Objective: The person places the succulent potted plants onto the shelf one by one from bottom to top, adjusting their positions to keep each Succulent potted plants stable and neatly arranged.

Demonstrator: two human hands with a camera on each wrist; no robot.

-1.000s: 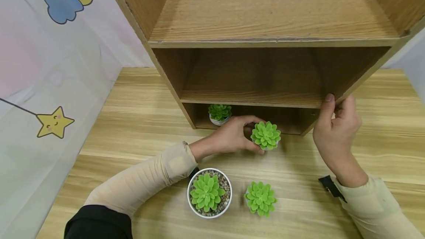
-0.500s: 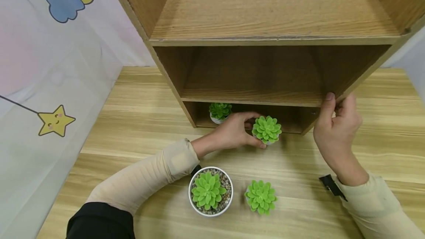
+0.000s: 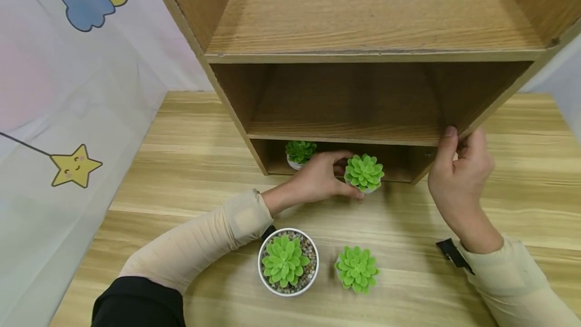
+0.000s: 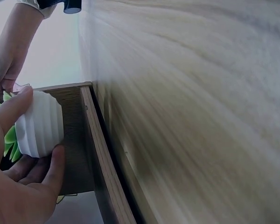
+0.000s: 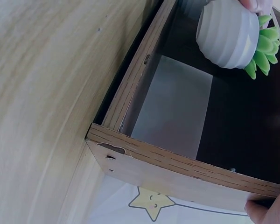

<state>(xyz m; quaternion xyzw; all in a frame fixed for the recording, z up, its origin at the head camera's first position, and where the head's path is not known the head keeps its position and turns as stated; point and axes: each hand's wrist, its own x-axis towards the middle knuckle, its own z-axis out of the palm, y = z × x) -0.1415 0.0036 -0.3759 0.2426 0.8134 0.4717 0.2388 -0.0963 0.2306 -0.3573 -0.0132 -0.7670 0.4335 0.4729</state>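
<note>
My left hand (image 3: pixel 317 178) grips a small potted succulent (image 3: pixel 364 171) in front of the bottom compartment of a wooden shelf unit (image 3: pixel 372 57). Its ribbed white pot (image 4: pixel 41 126) shows between thumb and fingers in the left wrist view. From the right wrist view, the same pot (image 5: pixel 226 35) hangs clear of the compartment floor, plant side away from the table. My right hand (image 3: pixel 460 180) holds the unit's right side panel, thumb on the inner face and fingers round the outside. A second succulent (image 3: pixel 300 152) stands in the bottom compartment at the left, partly behind my left wrist.
On the wood-grain table (image 3: pixel 168 150), a larger white pot with pebbles and a succulent (image 3: pixel 285 261) stands near the front. Another small succulent (image 3: pixel 356 269) stands to its right. A pale cloth wall (image 3: pixel 50 90) with printed star and cloud borders the left side.
My left hand has moved slightly farther in toward the bottom compartment with the succulent. The right hand keeps its hold on the side panel.
</note>
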